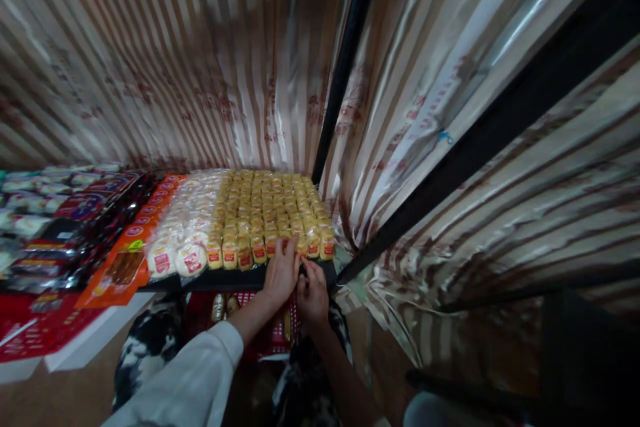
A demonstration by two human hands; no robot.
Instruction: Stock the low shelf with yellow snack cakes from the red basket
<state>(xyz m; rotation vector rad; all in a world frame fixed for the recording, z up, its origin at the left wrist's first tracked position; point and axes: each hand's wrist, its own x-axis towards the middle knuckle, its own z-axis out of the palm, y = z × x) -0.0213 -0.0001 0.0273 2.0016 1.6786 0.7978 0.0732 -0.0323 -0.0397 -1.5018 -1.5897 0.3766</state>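
Rows of small yellow wrapped cakes (265, 203) are packed closely on a dark shelf (240, 278), red labels facing the front. My left hand (283, 272) reaches to the front row near its right end. Its fingers are closed at a wrapped cake (299, 257), partly hidden by them. Close beside it, just below the shelf's front edge, is my right hand (313, 293), with its fingers curled in. Whatever those fingers hold is hidden. Left of the yellow cakes stand rows of white round wrapped cakes (191, 257).
An orange snack packet (123, 263) and dark packets (55, 257) fill the shelf's left. Under the shelf, between my knees, sits a red basket (273, 340) with several wrapped pieces. Black poles (345, 67) slant in front of striped sheeting (200, 47). A red and white box (65, 333) juts out at left.
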